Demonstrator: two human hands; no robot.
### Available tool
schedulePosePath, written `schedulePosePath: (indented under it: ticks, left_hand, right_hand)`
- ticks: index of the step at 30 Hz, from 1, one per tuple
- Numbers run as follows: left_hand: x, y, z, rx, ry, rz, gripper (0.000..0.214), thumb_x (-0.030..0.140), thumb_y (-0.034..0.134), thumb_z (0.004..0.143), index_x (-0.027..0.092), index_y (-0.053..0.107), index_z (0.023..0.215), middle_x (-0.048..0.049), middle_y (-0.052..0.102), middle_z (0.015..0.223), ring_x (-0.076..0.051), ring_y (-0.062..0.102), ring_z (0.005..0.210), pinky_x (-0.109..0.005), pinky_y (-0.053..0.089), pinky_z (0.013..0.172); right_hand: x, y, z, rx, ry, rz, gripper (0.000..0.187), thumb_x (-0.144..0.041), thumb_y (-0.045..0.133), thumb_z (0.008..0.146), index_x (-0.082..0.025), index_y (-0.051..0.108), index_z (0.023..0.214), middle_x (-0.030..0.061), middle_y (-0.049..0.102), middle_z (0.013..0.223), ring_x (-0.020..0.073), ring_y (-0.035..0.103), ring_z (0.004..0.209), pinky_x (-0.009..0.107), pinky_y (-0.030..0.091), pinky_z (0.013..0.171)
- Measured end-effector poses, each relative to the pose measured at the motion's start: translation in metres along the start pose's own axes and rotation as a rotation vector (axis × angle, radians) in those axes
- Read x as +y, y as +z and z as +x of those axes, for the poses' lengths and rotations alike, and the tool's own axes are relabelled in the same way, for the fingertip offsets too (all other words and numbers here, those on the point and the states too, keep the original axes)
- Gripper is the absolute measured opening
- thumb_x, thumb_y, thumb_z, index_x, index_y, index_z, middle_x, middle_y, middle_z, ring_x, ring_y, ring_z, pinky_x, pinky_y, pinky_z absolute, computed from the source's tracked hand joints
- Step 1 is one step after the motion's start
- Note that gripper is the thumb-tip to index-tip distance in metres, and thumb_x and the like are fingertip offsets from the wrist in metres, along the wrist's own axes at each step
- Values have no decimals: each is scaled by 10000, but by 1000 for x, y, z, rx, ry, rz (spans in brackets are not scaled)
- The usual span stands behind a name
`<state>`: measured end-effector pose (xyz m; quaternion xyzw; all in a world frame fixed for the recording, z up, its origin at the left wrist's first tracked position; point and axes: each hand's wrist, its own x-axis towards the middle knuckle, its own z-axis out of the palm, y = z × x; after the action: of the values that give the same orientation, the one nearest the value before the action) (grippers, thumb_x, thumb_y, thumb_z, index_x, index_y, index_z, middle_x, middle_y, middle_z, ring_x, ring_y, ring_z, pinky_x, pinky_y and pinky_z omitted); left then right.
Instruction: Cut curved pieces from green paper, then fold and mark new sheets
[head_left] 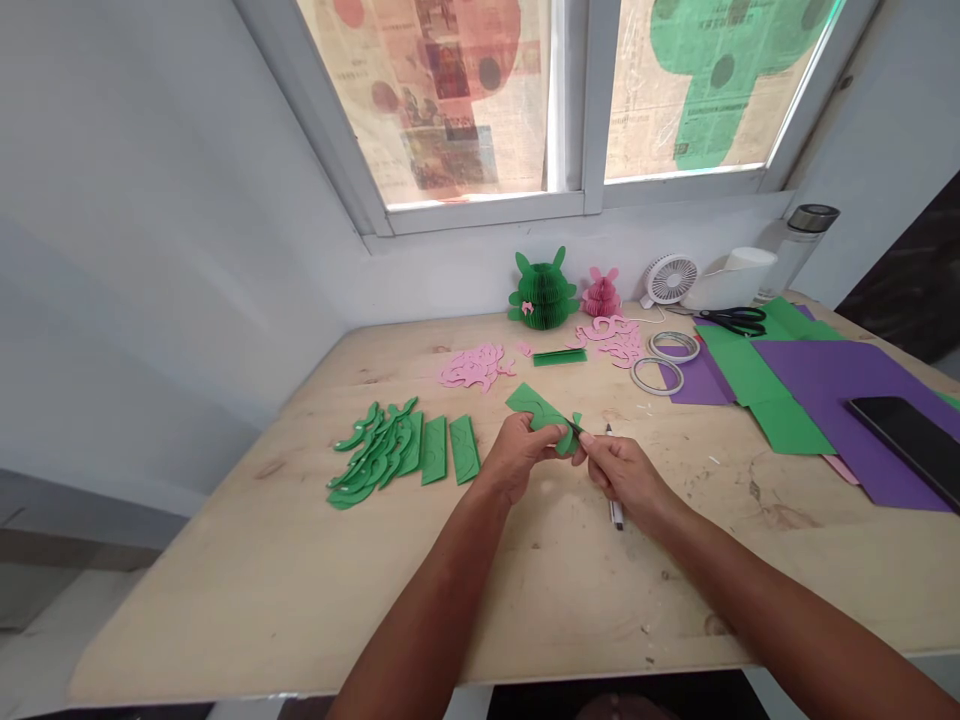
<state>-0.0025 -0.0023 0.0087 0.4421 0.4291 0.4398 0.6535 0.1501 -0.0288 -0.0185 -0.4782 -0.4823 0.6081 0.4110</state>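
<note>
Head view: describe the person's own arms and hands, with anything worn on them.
The smooth, slender left forearm and right forearm are bare, with no sleeve in view, and narrow towards the wrists. The left hand and right hand are ungloved. No watch, bracelet, ring or marking can be made out.

The held paper strip is green with curved lines, the scraps pink, the phone black.
</note>
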Motion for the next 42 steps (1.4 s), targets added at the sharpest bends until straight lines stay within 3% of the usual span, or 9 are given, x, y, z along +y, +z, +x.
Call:
schedulePosePath:
  ticks: [42]
  left_hand:
    - [2,0,-1,-17,-6,7,204,293,712,581,146,571,591,5,560,578,-126,540,562,-328,505,667]
  right_hand:
    - [0,1,1,4,6,-36,495,-657,526,764,-172,584,687,-86,325,406,62,202,356,224,147,363]
